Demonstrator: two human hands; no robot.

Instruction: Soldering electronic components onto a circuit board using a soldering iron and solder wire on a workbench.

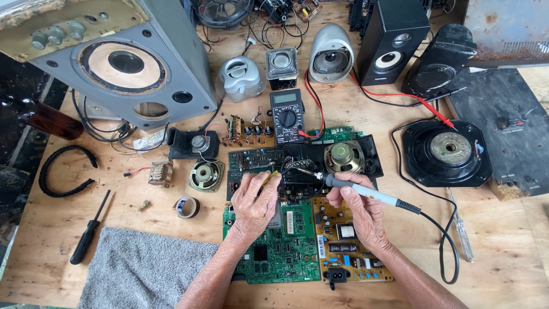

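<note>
— Wooden bench (503, 252), crowded: big grey speaker (126, 63) far left, boards (286, 246) centre.

— And nearer?

— Right hand (357, 209) clamped round iron (360, 191), shaft slanting up-left, tip toward left hand (255, 200). Left pinching something yellow, hard to make out. Joint itself hidden.

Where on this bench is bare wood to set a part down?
Bare wood lies right of the yellow board, around the clear screwdriver, and between the tape roll and black screwdriver. The speakers and meter crowd the top.
</note>
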